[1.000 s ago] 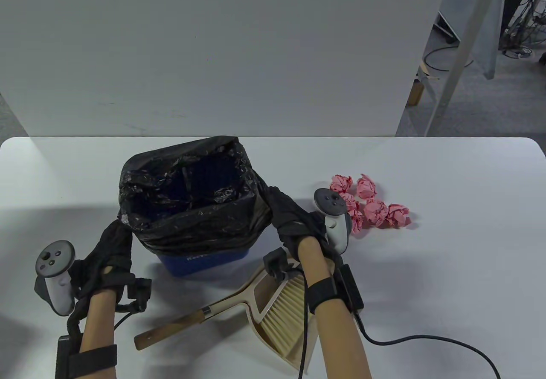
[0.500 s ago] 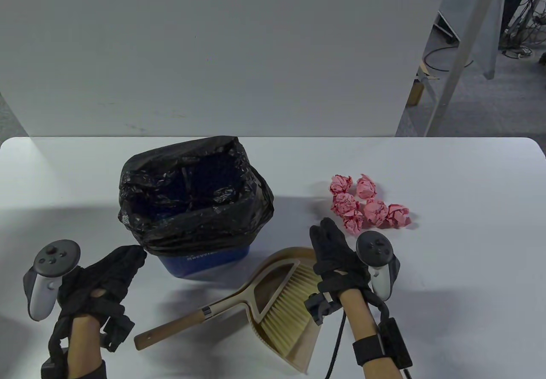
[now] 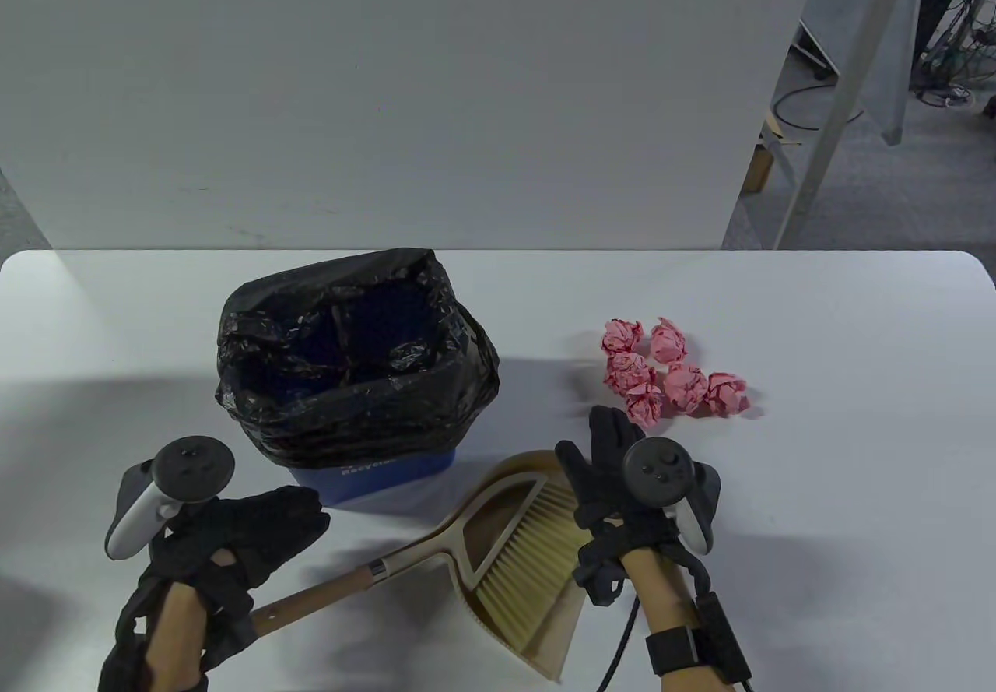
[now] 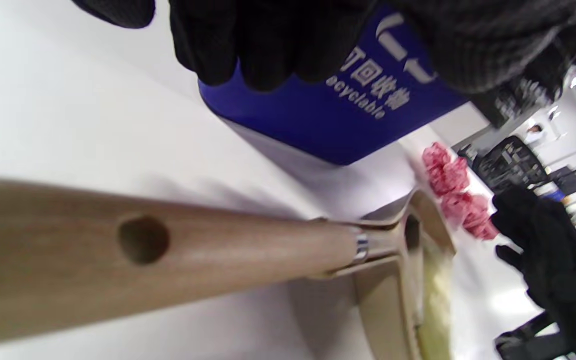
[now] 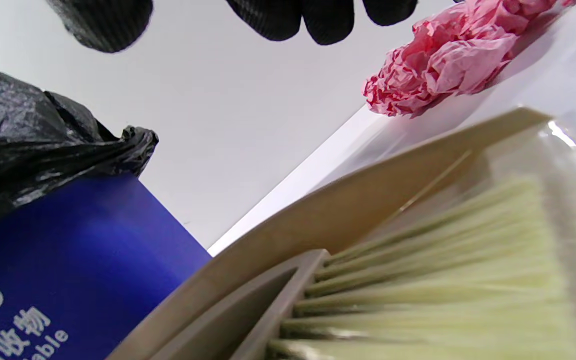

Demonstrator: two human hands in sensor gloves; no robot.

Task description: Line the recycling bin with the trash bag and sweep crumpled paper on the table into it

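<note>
The blue recycling bin [image 3: 373, 478] stands left of centre, lined with a black trash bag [image 3: 350, 381] folded over its rim. Several pink crumpled paper balls [image 3: 669, 373] lie in a cluster to its right. A beige dustpan [image 3: 510, 478] with a brush [image 3: 529, 560] lying in it sits in front of the bin. The brush's wooden handle [image 3: 334, 587] points front left. My left hand [image 3: 264, 528] hovers just above the handle's end [image 4: 168, 250], fingers [image 4: 258, 45] hanging loose and holding nothing. My right hand [image 3: 603, 458] hovers over the dustpan's right edge, fingers [image 5: 318, 15] extended, empty.
The white table [image 3: 856, 451] has a rounded far-right corner. A grey partition wall [image 3: 389, 100] rises behind the table's far edge. A cable [image 3: 615, 645] trails from my right wrist off the front edge.
Both hands let go of the bag's rim and pulled back toward the front. The left hand then moved right to above the brush handle; the right settled over the dustpan's right edge.
</note>
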